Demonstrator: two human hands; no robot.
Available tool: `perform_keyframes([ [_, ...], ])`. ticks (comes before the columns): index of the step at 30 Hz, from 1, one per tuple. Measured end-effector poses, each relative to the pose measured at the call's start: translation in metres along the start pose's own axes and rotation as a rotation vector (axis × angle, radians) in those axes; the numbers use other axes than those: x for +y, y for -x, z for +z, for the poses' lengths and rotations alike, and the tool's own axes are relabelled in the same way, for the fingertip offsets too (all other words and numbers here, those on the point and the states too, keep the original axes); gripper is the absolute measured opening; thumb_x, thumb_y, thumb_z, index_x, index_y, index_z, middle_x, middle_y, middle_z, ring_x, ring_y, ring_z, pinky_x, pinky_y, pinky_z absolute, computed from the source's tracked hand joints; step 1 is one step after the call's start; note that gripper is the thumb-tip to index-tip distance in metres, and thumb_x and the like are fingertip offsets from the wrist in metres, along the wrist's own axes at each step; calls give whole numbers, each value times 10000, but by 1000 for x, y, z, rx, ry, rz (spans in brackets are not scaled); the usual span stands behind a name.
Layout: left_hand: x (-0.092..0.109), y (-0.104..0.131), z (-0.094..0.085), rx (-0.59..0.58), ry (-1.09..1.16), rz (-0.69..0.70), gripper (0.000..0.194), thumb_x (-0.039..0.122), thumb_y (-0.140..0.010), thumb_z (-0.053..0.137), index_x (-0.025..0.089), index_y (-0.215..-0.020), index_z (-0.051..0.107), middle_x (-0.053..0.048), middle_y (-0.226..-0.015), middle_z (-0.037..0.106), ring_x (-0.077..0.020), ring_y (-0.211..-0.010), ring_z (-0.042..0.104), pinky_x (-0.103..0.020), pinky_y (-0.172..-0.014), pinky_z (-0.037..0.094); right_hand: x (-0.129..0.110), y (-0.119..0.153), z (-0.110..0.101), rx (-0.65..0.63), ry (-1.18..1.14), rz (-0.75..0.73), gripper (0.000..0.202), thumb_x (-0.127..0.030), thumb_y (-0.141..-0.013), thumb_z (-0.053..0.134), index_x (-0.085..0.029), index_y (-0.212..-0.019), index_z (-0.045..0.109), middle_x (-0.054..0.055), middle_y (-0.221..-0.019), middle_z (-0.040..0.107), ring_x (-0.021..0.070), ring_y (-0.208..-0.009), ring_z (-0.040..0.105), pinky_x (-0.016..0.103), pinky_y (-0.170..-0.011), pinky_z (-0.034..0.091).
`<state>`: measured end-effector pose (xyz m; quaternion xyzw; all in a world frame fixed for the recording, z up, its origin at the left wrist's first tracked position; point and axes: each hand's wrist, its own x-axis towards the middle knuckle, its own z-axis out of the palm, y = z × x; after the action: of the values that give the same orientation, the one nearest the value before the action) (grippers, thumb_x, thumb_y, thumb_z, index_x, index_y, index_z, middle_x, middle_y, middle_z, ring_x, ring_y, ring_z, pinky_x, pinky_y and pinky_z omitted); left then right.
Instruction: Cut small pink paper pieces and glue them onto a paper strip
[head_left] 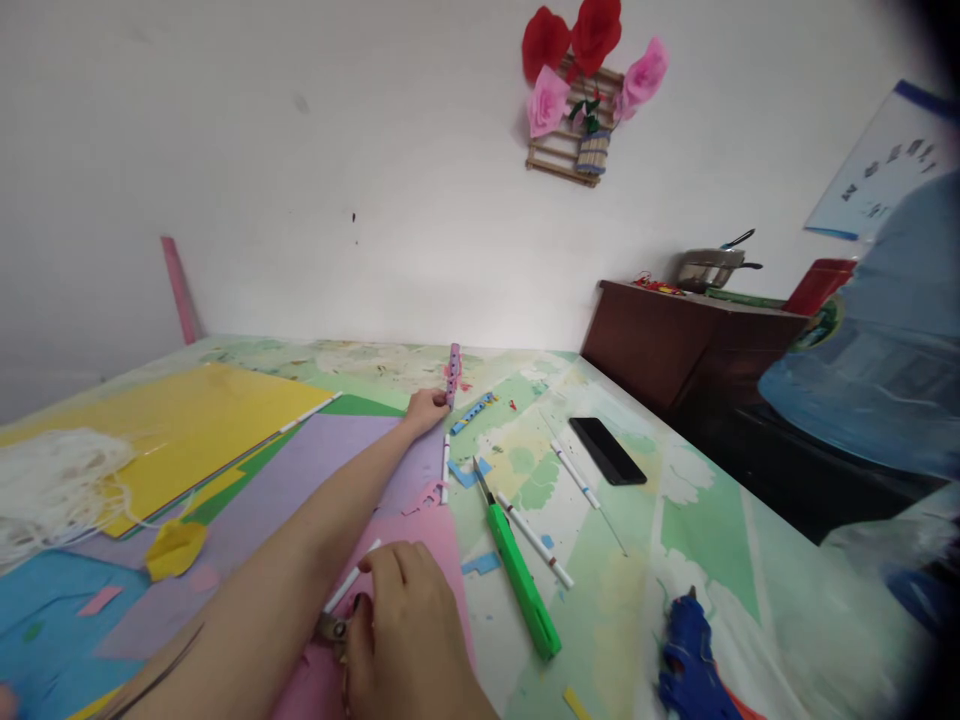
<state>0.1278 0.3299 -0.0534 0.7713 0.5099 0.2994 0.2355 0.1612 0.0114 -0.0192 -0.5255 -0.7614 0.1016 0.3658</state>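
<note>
My left hand [427, 412] is stretched across the table, its fingers closed on the lower end of a purple strip [454, 372] with dark spots, held upright. Just right of it lies a blue strip [473, 413] with similar spots. My right hand [411, 630] is curled in the foreground over pink sheet material [442, 550]. A small metal object [330, 630] shows by its thumb, mostly hidden, so its kind is unclear. Beside those fingers is a white stick [351, 577]. Right of the hand lies a green utility knife [521, 580], blade out.
A blue glue gun [688, 655], a black phone [607, 450] and white sticks [536, 540] lie to the right. Yellow sheets [187, 430], a purple sheet [330, 460] and white cord [60, 485] spread leftward. A large water bottle [885, 340] stands at far right.
</note>
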Motion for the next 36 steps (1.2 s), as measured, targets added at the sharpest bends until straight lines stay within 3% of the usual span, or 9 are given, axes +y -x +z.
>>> perform_keyframes([
  [9,-1,0,0,10,42,-4,288,306,-868,537,137,-1100,559,-83,-1099,584,-197,-935,589,-391,-787,507,-2,-1,-4,1,59,-58,243,-62,-708,466,-145,-907,577,100,-827,611,255,-764,559,387,-628,467],
  [36,-1,-3,2,52,-26,-24,289,308,-866,539,142,-1102,560,-83,-1107,581,-200,-944,586,-391,-792,504,-2,1,-1,-55,34,3,201,-61,-717,484,-161,-874,558,82,-851,605,233,-806,552,367,-677,459],
])
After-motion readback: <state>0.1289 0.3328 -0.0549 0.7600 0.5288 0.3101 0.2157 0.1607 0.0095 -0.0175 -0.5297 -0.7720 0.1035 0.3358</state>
